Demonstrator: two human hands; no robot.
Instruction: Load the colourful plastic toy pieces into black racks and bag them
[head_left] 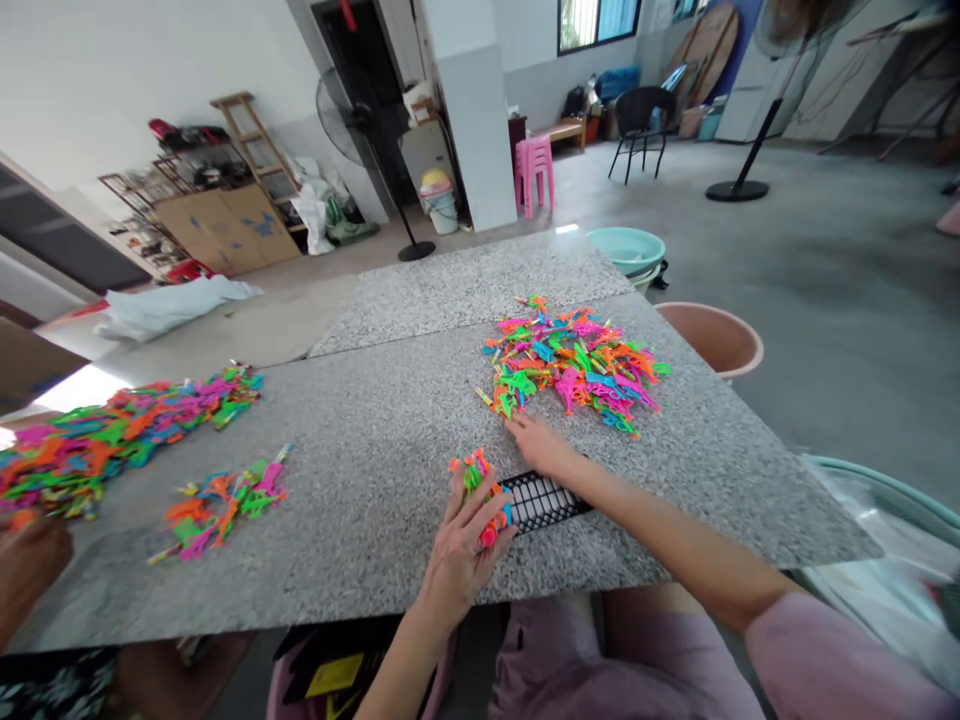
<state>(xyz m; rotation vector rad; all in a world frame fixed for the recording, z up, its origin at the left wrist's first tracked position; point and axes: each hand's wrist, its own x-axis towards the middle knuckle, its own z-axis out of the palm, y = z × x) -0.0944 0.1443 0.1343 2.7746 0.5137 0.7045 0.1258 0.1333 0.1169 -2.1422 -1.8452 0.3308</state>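
Observation:
On the near part of the table, my left hand [459, 545] is closed around several small bright plastic toy guns [475, 470], at the left end of a black grid tray [541, 503]. My right hand [541, 446] reaches over the tray to the near left edge of a heap of similar toy guns [577, 365] in pink, orange, green and blue. Its fingers are bent together at an orange and green piece; their tips are hidden, so what they grip cannot be made out.
Left lie a small cluster of toy guns [225, 505] and a larger heap [127, 435]. Another person's hand [34, 560] is at that heap. Beyond the granite table's [375, 420] right edge stand an orange-brown basin [712, 340] and a turquoise basin [626, 245]. A pink tub [442, 670] sits below.

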